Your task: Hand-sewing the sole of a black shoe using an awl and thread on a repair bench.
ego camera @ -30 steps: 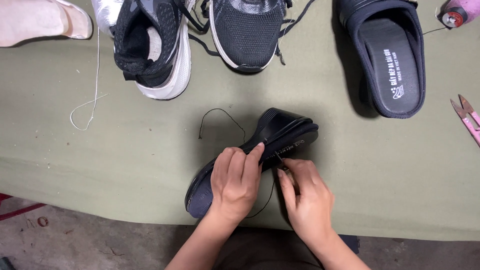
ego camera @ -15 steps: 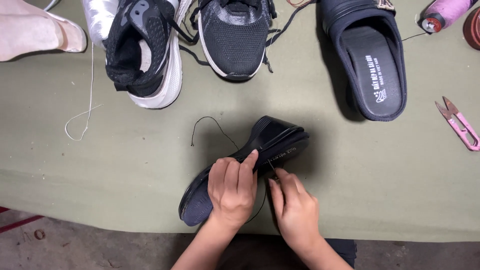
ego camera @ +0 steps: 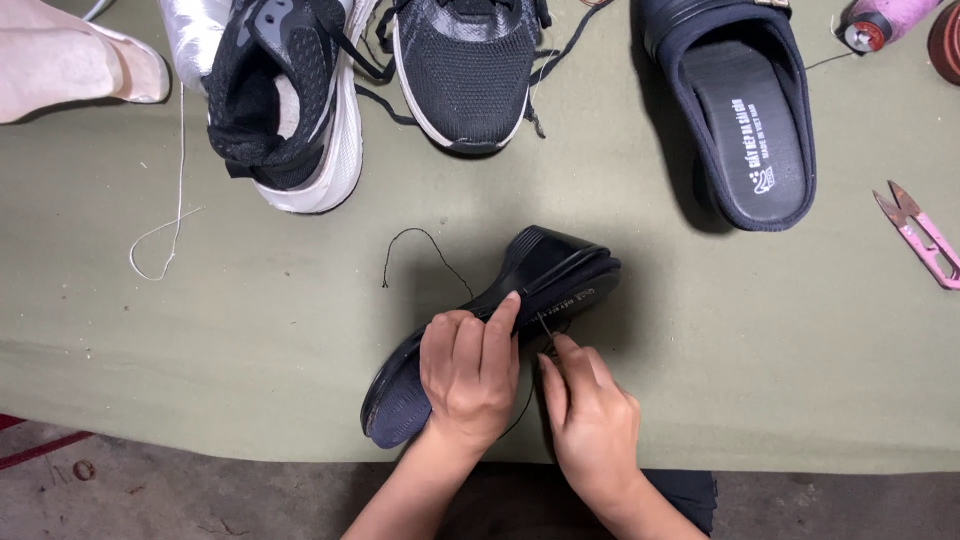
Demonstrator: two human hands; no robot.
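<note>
Head camera view: an olive cloth (ego camera: 200, 330) covered the desk, where a black slide sandal (ego camera: 745, 120), a black-and-white sneaker (ego camera: 285, 100) and a black mesh sneaker (ego camera: 465, 70) lay along the far edge. Near the front edge, a black shoe (ego camera: 530, 290) lay on its side. The left hand (ego camera: 470, 375) pressed down over its middle, grip clenched on the shoe. The right hand (ego camera: 590, 420), touching the shoe's edge, pinched what looked like a needle with black thread (ego camera: 420, 245) trailing away. Stitching at the sole seemed under way; the following pull would call for steady tension. Pink snips (ego camera: 925, 240) lay well apart at right.
</note>
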